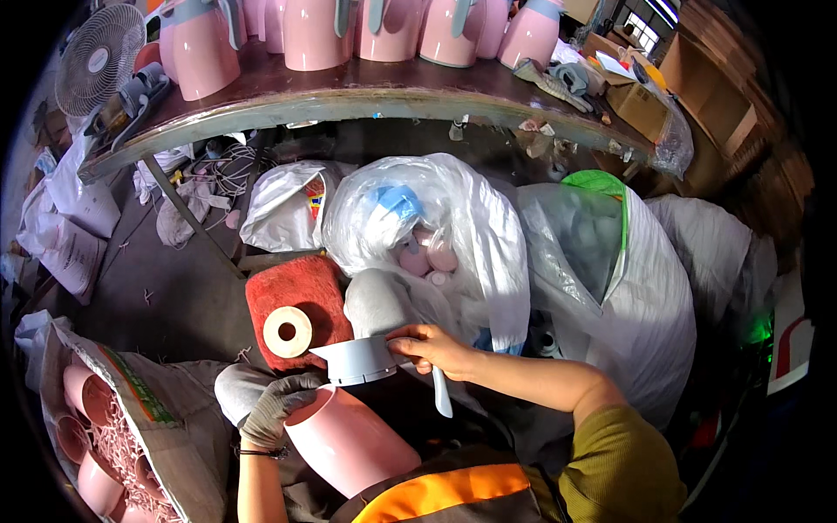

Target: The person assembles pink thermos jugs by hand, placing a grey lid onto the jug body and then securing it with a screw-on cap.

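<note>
My left hand (281,410), in a grey glove, grips the rim of a pink jug body (353,444) that leans across my lap, its open mouth toward the upper left. In my bare right hand (432,350) is a light grey jug top (359,361) with a pointed spout and a handle (442,392) hanging down. The top is held just above the jug's mouth; whether they touch I cannot tell. Beyond my left hand, a cream ring-shaped roll (272,333) lies on a red padded seat (296,288).
A workbench (384,106) bearing several pink jugs (318,35) spans the far side. Plastic bags (488,209) of parts stand beneath its edge, one with pink round pieces (427,254). At lower left, a sack (196,392) holds pink jug bodies (100,484). A fan (100,61) stands far left.
</note>
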Demonstrator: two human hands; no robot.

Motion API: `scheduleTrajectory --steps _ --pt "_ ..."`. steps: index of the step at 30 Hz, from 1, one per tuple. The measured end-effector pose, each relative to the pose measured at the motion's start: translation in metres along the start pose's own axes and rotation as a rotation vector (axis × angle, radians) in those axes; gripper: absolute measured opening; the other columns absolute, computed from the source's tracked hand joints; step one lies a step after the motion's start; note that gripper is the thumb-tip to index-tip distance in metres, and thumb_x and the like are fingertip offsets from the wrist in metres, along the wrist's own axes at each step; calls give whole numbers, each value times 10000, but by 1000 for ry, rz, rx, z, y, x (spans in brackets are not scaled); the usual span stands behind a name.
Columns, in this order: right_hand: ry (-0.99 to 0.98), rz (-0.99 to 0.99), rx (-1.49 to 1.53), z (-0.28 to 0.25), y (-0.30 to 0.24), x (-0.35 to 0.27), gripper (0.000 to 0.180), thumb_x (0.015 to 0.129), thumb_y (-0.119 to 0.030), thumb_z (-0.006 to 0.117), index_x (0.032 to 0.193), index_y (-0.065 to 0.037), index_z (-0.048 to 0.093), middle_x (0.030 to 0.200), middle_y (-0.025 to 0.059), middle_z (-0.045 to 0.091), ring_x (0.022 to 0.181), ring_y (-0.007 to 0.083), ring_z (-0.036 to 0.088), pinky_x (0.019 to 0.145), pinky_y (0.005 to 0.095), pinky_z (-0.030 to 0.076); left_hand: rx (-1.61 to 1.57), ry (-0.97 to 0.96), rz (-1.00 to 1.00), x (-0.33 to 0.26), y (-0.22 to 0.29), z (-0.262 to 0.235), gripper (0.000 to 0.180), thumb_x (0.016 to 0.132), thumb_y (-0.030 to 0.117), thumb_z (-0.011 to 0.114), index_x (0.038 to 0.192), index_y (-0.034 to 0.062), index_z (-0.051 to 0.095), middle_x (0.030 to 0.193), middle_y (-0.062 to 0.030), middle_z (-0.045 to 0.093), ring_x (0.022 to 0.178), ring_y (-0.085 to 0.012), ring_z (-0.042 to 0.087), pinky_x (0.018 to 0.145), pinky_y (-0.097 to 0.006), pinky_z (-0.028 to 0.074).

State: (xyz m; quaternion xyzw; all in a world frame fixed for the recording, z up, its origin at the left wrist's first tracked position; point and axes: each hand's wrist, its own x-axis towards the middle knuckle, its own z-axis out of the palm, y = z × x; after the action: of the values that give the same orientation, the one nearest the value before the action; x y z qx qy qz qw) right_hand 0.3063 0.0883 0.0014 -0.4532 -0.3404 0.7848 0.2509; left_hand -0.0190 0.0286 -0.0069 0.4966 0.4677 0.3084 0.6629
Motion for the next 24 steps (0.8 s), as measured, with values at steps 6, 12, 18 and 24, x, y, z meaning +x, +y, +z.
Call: scheduleTrajectory --steps 6,12,18,24 --pt "1 -19 -72 -2 5 4 378 946 -300 694 1185 -23 597 864 -5 565 589 48 455 458 199 340 19 64 -89 -12 -1 3 271 882 79 662 1141 3 682 1057 -12 683 945 -105 617 890 -249 487" --pt "168 -22 -34 7 -23 12 139 998 -153 582 1070 -37 612 820 15 567 468 45 371 390 222 291 -302 170 94 -11 -17 28 380 1016 253 503 1266 -18 595 1255 -84 626 1159 -178 570 1041 -324 425" --pt "-198 -73 -112 50 -43 24 264 1006 -235 594 1154 -17 615 813 12 595 481 23 415 416 180 306 -1021 150 74 -19 -17 48 822 961 655 454 1386 -48 476 1331 -154 592 1212 -234 573 1071 -379 439" --pt "-165 61 -389 86 -43 37 312 987 -282 638 1169 -29 619 831 -8 585 486 -7 423 424 150 296 -1053 304 155 -24 -20 47 865 881 697 557 1419 27 457 1382 -146 561 1254 -256 554 1105 -417 416"
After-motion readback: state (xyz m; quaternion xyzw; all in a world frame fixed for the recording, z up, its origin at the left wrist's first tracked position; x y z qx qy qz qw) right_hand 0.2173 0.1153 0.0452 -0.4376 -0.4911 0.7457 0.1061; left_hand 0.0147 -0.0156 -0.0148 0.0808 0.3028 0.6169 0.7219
